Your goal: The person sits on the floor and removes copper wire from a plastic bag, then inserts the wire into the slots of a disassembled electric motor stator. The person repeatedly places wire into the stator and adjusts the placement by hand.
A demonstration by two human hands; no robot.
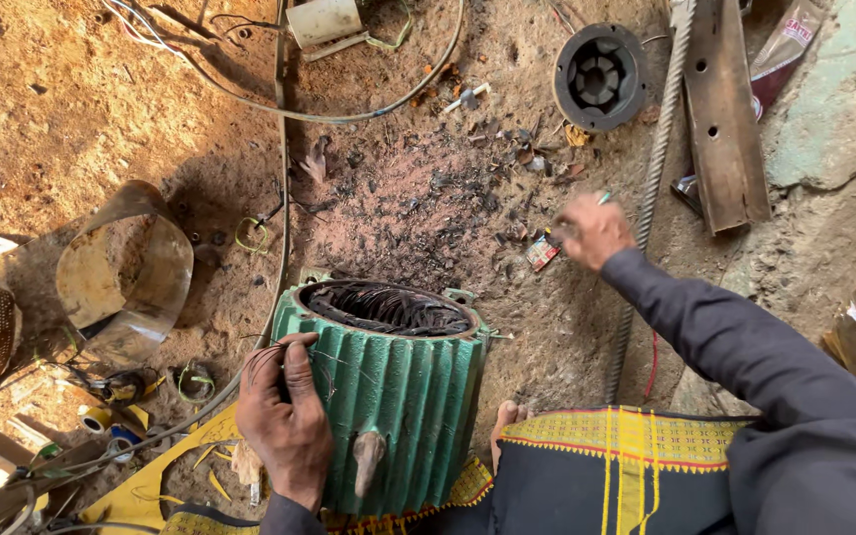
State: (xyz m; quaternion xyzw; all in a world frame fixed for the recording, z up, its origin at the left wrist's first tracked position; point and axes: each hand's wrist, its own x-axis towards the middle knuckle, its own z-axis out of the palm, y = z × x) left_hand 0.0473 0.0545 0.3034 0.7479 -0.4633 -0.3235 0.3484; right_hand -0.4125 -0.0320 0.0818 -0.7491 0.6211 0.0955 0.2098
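**Hands at a green motor housing on the dirt floor**

Nearest to the camera lies a dark cloth with yellow woven bands [626, 446], spread over the person's lap. Just beside it stands the green ribbed metal motor housing [388, 396], upright on the ground, its open top filled with dark burnt wire windings [388, 309]. The left hand [287, 416] presses flat on the left side of the housing, fingers stretched and loose, and thin wire strands cross over the fingers near the rim. I cannot tell if it pinches those strands.

Farther out, the right hand [594, 230] reaches over the soil in a dark sleeve. Its fingers are curled closed around a small thin object with a green tip [603, 198]; the hand is blurred, so the object stays unclear. A small red packet [542, 252] lies just beside this hand.

Beyond are a twisted steel rod [654, 168], a flat rusty metal bar with holes [723, 119], a round black fan cover [599, 77], and on the left a curved sheet-metal piece [126, 272].
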